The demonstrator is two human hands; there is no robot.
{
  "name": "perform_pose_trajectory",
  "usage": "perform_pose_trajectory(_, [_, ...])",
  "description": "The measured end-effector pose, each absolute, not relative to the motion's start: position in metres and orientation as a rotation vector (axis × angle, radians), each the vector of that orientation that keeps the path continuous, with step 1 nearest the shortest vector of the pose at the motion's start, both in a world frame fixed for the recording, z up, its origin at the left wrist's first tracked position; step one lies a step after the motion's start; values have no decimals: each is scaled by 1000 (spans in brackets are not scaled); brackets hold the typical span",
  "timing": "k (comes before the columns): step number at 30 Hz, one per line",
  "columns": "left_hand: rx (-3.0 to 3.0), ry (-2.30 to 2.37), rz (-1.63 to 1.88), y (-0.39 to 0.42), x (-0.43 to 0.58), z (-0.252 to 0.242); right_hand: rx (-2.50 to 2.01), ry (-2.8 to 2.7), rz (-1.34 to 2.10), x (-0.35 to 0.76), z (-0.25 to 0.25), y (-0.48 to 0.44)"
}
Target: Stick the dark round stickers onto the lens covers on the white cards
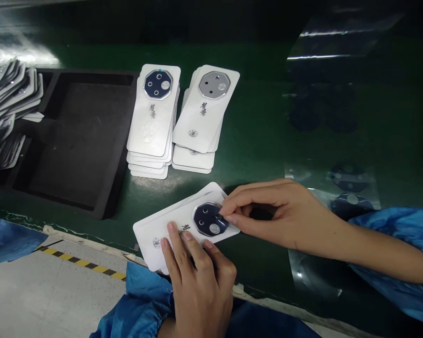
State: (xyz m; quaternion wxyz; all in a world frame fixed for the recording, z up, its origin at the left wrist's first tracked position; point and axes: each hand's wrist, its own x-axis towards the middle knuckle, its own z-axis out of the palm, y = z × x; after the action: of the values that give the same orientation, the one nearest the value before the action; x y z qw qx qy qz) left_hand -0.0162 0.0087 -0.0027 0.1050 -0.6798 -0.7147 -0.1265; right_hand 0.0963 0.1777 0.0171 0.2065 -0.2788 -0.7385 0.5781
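A white phone back panel (169, 234) lies at an angle near the table's front edge, with another panel under it. My left hand (200, 277) rests on it with fingers spread, fingertips pressing its surface. On the panel's camera area sits a dark blue octagonal sticker (207, 224) with round holes and a silvery disc. My right hand (264, 206) pinches this sticker's right edge between thumb and forefinger, and that edge curls up. Beside my right wrist, a clear film sheet (313, 267) carries more dark blue stickers (352, 204), partly hidden by the wrist.
Behind the hands stand a stack of white panels with a blue camera area (150, 134) and a stack with a grey one (200, 119). At left is a black compartment tray (107, 188), with several panels (16, 94) piled over its left part.
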Motion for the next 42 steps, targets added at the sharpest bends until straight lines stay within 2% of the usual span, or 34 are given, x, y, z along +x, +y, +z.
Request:
perform_pose_trajectory(17, [-2051, -2222, -274, 7, -17, 4, -659, -2141, 1503, 94, 19, 177])
perform_pose_trajectory(19, [-2072, -2223, -216, 7, -17, 6, -557, -2276, 1330, 94, 22, 176])
perform_pose_trajectory(23, [-2141, -2187, -84, 6, -24, 11, -395, -2680, 482, 97, 30, 175])
perform_pose_trajectory(25, [-2184, -2178, -7, 5, -28, 14, -398, -2677, 300, 96, 31, 176])
perform_pose_trajectory(31, [-2232, -2115, 79, 9, -39, 22, -481, -2608, 701, 88, 8, 180])
perform_pose_trajectory(36, [-2287, -1987, -49, 14, -53, 17, -474, -2663, 695, 85, 5, 179])
perform_pose_trajectory(42, [-2628, -1825, -126, 16, -97, 21, -514, -2700, 600, 78, 10, 175])
